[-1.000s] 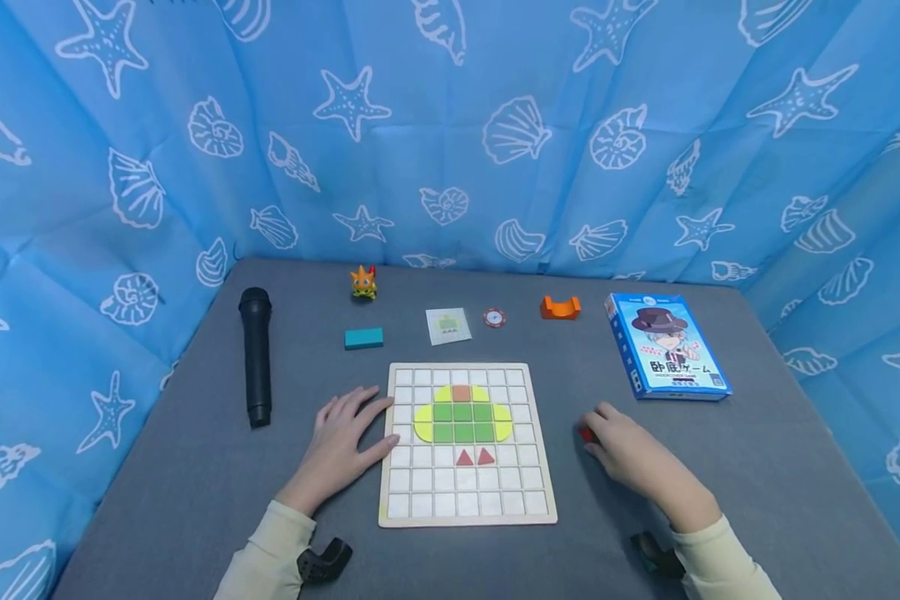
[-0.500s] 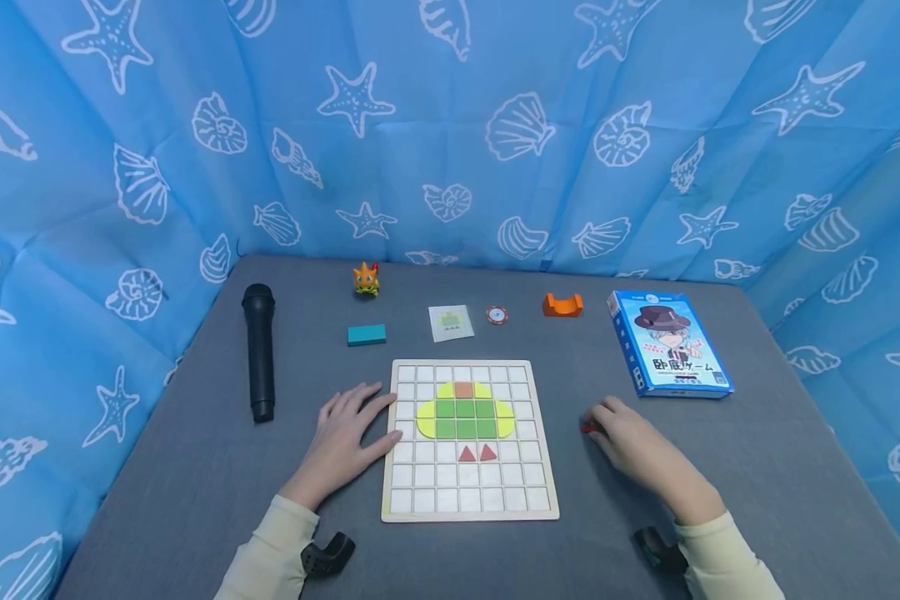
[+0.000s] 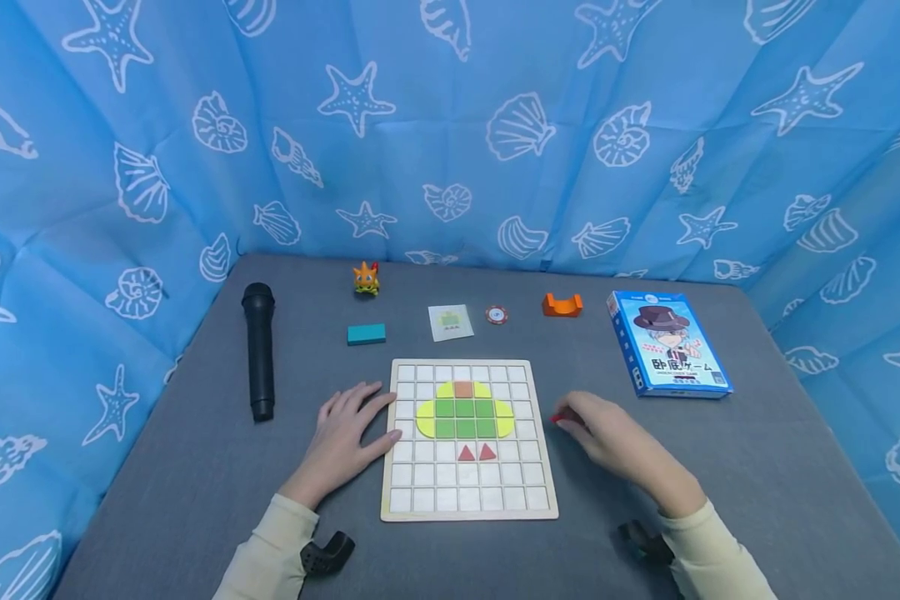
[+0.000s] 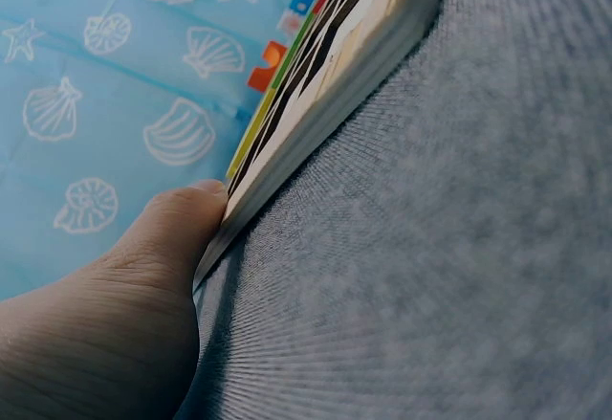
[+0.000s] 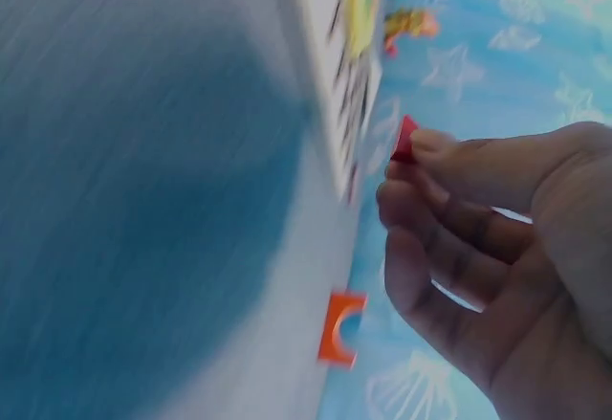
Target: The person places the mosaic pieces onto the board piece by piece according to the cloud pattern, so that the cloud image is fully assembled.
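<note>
A wooden grid board (image 3: 468, 499) lies on the grey table, with green square tiles (image 3: 465, 409), yellow rounded pieces (image 3: 426, 419), a brown square (image 3: 462, 389) and two red triangles (image 3: 467, 453) on it. At the board's left edge rests my left hand (image 3: 345, 442), fingers spread, thumb and fingertips touching the rim; the left wrist view shows the thumb (image 4: 182, 219) against that edge. Just right of the board, my right hand (image 3: 607, 433) pinches a small red triangle tile (image 5: 405, 140) between thumb and fingertips, held above the table.
Behind the board lie a teal block (image 3: 366, 334), a pattern card (image 3: 451, 322), a poker chip (image 3: 497, 315) and an orange bracket-shaped block (image 3: 562, 306). A toy figure (image 3: 366, 279) stands farther back. A black microphone (image 3: 258, 350) is at left, a blue game box (image 3: 671, 343) at right.
My right hand has lifted the red triangle tile from the table at right and moved left with it, close to the board. The left hand stays at the board's edge.
</note>
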`<state>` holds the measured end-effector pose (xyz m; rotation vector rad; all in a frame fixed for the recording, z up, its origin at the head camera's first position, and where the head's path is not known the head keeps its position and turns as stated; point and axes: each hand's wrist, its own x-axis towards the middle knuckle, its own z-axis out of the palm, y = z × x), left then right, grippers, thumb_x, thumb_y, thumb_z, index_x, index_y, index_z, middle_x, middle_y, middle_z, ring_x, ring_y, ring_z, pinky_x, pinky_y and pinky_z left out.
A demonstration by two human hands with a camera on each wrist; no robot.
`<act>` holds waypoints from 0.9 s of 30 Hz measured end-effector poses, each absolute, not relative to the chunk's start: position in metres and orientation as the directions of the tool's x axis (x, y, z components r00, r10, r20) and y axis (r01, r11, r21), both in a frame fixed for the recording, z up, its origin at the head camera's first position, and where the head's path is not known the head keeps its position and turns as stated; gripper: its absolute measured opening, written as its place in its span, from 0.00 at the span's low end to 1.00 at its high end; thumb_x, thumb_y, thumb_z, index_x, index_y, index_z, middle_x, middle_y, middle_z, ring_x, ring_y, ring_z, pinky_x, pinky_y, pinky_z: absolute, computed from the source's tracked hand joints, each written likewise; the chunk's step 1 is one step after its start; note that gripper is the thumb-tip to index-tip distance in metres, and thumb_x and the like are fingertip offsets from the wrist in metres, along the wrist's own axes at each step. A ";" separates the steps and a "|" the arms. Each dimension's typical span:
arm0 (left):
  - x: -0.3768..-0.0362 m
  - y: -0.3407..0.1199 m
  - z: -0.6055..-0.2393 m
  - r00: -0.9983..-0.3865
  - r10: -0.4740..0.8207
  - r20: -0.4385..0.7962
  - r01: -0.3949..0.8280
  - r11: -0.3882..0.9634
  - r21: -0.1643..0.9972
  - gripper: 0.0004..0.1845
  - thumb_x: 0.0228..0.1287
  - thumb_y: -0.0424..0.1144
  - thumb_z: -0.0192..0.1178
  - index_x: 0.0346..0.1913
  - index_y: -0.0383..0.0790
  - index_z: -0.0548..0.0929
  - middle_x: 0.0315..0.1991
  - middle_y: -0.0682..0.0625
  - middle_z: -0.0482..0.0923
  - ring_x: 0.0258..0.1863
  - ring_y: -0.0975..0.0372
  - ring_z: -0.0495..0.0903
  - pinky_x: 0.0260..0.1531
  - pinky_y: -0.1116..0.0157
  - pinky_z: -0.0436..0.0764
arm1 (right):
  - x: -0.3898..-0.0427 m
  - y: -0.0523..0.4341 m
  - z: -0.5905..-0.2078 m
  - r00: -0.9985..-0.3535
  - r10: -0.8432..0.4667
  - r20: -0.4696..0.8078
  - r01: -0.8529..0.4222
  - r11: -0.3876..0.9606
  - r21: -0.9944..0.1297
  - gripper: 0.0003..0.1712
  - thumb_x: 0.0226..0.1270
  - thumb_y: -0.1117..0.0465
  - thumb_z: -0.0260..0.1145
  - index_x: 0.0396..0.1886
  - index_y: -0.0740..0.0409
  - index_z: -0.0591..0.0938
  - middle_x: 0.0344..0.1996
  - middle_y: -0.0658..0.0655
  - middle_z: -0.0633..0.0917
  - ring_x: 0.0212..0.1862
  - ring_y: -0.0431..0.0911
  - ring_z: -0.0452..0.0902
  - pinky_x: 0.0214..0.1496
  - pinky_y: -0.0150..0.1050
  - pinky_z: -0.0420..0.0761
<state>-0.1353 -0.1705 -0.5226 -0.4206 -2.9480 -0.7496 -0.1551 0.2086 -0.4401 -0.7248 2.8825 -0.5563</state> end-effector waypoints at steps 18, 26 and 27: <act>-0.137 -0.173 -0.524 -0.956 0.255 0.142 0.292 0.847 0.444 0.33 0.64 0.66 0.52 0.69 0.59 0.69 0.70 0.50 0.63 0.72 0.51 0.56 0.67 0.43 0.51 | -0.151 0.102 -0.447 -0.647 -0.763 -0.013 -0.681 0.585 -0.442 0.06 0.68 0.61 0.63 0.42 0.50 0.83 0.35 0.43 0.83 0.37 0.33 0.76 0.43 0.32 0.80; -0.135 -0.171 -0.523 -0.956 0.253 0.150 0.293 0.850 0.438 0.32 0.64 0.65 0.53 0.68 0.58 0.69 0.70 0.49 0.63 0.71 0.51 0.57 0.67 0.43 0.52 | -0.151 0.086 -0.457 -0.613 -0.790 0.008 -0.741 0.572 -0.352 0.07 0.67 0.58 0.65 0.42 0.49 0.85 0.36 0.44 0.83 0.41 0.35 0.78 0.46 0.32 0.80; -0.135 -0.171 -0.523 -0.955 0.252 0.155 0.295 0.849 0.438 0.32 0.64 0.65 0.53 0.68 0.58 0.69 0.70 0.49 0.64 0.71 0.50 0.58 0.67 0.42 0.52 | -0.151 0.085 -0.457 -0.610 -0.792 0.020 -0.749 0.568 -0.341 0.07 0.66 0.58 0.66 0.42 0.49 0.85 0.36 0.43 0.83 0.41 0.35 0.78 0.46 0.32 0.80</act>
